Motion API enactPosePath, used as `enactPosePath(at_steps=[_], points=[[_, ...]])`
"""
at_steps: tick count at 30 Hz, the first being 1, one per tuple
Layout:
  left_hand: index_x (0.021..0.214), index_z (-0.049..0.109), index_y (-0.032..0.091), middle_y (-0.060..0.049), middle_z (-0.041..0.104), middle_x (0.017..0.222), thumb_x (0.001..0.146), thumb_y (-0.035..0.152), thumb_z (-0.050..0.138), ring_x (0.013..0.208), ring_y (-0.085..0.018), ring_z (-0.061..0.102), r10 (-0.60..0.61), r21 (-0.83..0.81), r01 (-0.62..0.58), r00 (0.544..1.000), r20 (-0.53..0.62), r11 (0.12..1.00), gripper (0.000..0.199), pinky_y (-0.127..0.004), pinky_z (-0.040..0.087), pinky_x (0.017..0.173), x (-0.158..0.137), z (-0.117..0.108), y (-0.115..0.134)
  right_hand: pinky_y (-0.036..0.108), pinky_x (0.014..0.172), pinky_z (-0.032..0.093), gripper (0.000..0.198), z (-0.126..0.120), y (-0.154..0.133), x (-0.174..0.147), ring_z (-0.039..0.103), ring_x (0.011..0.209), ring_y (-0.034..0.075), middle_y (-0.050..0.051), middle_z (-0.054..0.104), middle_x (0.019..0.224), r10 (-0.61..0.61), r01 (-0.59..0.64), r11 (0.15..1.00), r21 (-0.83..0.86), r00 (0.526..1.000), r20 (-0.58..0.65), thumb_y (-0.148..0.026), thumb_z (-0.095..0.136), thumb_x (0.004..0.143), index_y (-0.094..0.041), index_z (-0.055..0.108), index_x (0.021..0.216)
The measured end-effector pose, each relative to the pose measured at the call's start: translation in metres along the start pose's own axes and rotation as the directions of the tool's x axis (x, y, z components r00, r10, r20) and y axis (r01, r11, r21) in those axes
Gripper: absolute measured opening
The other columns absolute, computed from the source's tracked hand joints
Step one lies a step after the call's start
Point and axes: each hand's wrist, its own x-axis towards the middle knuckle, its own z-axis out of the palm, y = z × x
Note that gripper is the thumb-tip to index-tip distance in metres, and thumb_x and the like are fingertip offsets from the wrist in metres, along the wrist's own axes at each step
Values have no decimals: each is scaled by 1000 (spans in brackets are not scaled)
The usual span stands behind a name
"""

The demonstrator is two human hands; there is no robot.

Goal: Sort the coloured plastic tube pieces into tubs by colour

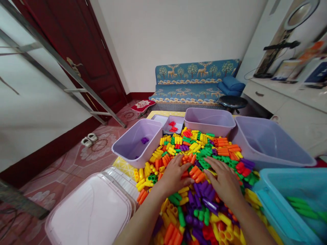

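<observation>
A wide heap of plastic building pieces (pixel 205 190), in yellow, orange, green, purple and red, covers the table before me. My left hand (pixel 173 175) rests on its middle with fingers apart, by some orange pieces (pixel 197 174). To the right, my right hand (pixel 224 180) lies on the heap, fingers stretched forward over green pieces (pixel 204 162). Neither hand grips a piece that I can see. Purple pieces (pixel 203 192) lie between the two wrists. A lilac bin (pixel 138 160) on the left holds a few purple pieces (pixel 144 140).
Two more lilac bins (pixel 209 127) (pixel 270 143) stand at the back and right. A small tray (pixel 167 131) has red pieces; a blue bin (pixel 268 197) has green ones. Lids (pixel 89 211) lie at left. Beyond are a sofa (pixel 189 90), a stool (pixel 232 101) and a ladder (pixel 76 90).
</observation>
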Motion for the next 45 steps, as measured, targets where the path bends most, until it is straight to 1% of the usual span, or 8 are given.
enactPosePath(at_steps=[20,26,29,32,36,39,42,45], points=[[132,53,25,-16,40,143,78,59,62,135,-34,35,76,-62,-71,994,74,996,65,-51,33,108,6,-13,-4,41,93,46,29,9,5,-1,58,107,23,6,67,115,-9,27,993,113,988,-153,-29,51,90,-20,63,115],[117,65,26,-10,52,134,86,55,52,124,-28,49,-166,-206,122,964,-207,971,43,-44,40,104,13,-1,14,42,90,47,27,-4,-4,-4,58,101,24,9,65,105,92,-44,984,175,957,-275,-36,55,89,-20,68,108],[122,61,25,-10,51,137,84,56,56,125,-28,49,-158,-188,110,952,-261,976,49,-46,39,105,16,12,17,40,88,48,26,-11,-9,-7,61,96,22,9,65,101,178,-92,955,283,938,-298,-36,54,89,-20,67,106],[128,56,26,-10,54,135,81,58,57,124,-29,48,-121,-93,104,970,-210,990,57,-51,36,105,17,18,15,38,84,51,28,-17,-10,-11,64,91,23,9,68,98,349,-196,845,498,907,-235,-40,58,85,-19,67,101],[128,55,29,-8,55,134,83,57,56,124,-27,49,-113,-58,103,974,-194,993,53,-49,36,104,19,17,13,36,70,56,37,-29,-14,-14,69,74,22,6,71,85,622,-369,437,821,783,21,-44,67,78,-18,62,104],[128,55,30,-7,55,134,84,54,55,123,-26,49,-116,-47,109,975,-191,993,50,-49,36,104,20,17,13,40,82,55,25,-45,-18,-14,70,82,21,3,70,90,719,-130,210,969,693,-62,-35,68,79,-21,61,99],[128,55,30,-7,55,134,85,54,54,123,-26,49,-117,-45,111,975,-191,993,48,-49,36,103,20,17,14,47,99,47,12,-61,-17,-15,63,108,22,4,67,108,803,99,185,978,558,-209,-30,58,85,-25,60,96],[127,55,30,-7,55,134,86,54,53,123,-26,48,-120,-44,113,974,-191,993,48,-48,36,103,19,18,14,53,108,38,30,-70,-10,-21,45,130,25,11,51,137,785,0,281,960,575,-230,-37,39,93,-25,57,113]])
